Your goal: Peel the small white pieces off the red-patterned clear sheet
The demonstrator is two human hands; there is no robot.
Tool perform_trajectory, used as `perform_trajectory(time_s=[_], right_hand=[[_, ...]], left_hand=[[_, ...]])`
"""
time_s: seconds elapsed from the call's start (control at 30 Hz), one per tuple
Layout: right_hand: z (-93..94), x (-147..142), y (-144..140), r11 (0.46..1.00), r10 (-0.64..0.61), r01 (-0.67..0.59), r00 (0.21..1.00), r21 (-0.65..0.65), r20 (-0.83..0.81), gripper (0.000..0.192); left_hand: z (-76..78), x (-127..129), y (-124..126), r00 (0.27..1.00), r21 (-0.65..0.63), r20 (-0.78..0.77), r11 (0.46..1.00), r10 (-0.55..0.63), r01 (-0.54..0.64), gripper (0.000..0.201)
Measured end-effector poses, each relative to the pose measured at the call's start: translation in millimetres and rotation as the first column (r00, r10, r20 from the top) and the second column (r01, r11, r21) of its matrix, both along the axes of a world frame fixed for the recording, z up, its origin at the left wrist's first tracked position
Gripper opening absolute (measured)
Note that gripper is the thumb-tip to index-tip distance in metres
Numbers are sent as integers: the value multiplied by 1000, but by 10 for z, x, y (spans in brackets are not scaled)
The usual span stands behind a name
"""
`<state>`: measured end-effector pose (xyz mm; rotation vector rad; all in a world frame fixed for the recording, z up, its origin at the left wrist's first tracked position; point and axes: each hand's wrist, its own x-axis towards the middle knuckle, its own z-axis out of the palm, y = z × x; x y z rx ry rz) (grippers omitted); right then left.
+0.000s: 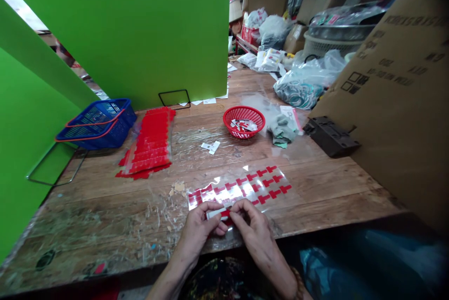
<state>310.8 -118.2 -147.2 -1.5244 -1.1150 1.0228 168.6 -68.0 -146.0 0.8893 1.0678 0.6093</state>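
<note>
Between the fingertips of both hands is a small white and red piece (pixel 215 213), partly covered by the fingers. My left hand (pixel 203 223) pinches its white end, and my right hand (pixel 249 220) pinches the red end. Just beyond the hands lies a clear plastic sheet (pixel 284 177) carrying rows of red T-shaped stickers (pixel 264 183). Small white printed T-shaped pieces (pixel 211 146) rest on the table farther off. A round red basket (pixel 244 110) behind them holds more white and red pieces.
A stack of red sticker sheets (pixel 150 141) lies at the left, beside a blue basket (pixel 101 139). To the right are a grey-green cloth (pixel 281 128), a dark metal block (pixel 331 136) and a large cardboard panel (pixel 396 94). Green panels (pixel 157 29) stand behind the wooden table (pixel 115 216).
</note>
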Motion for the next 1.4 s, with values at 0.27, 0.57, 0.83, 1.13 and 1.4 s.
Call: perform_trajectory(time_s=[0.27,0.57,0.83,1.13,1.4], right_hand=[[-47,-18,43,999,-33,34,993,-13,117,8],[-100,-42,43,999,-50,53,977,-6,209,8],[-86,-42,58,998,-54,57,973,-7,223,9],[-77,-31,78,996,-91,84,946,37,310,2],[-81,106,69,997,-74,74,989,10,127,14]], left_hand=[[14,32,-13,1000,-36,-12,999,29,-29,34],[0,46,-25,999,-34,-9,999,38,-38,34],[75,69,-52,997,-10,-57,999,50,-51,31],[33,42,-24,996,1,-52,998,66,-66,32],[9,10,-4,996,-47,-19,995,82,-83,33]])
